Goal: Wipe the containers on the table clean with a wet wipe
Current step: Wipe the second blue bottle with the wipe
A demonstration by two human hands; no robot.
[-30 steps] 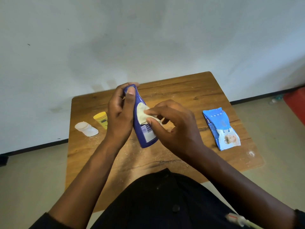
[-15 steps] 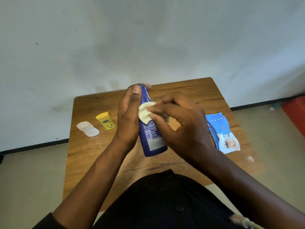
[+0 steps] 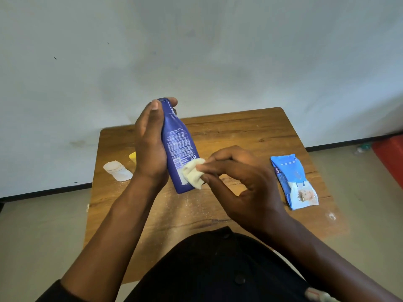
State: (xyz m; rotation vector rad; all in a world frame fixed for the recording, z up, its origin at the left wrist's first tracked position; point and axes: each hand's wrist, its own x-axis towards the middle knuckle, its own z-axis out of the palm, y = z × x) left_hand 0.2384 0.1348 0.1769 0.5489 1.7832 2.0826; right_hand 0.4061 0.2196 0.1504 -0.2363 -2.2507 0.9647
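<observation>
My left hand point(image 3: 150, 147) grips a dark blue lotion bottle point(image 3: 178, 144), held up above the wooden table point(image 3: 239, 131) with its cap end pointing away from me. My right hand point(image 3: 239, 184) pinches a crumpled white wet wipe point(image 3: 193, 175) and presses it against the lower part of the bottle, near the label. A small white container point(image 3: 117, 171) lies on its side at the table's left. A yellow container point(image 3: 132, 156) sits beside it, mostly hidden behind my left hand.
A light blue pack of wet wipes point(image 3: 294, 182) lies flat on the right side of the table. A pale wall stands close behind the table. A red object point(image 3: 390, 158) sits on the floor at the far right. My dark-clothed lap is at the table's near edge.
The wipe in my right hand has slid from the upper part of the bottle down to its lower end. The bottle has been raised and turned so the printed back faces me.
</observation>
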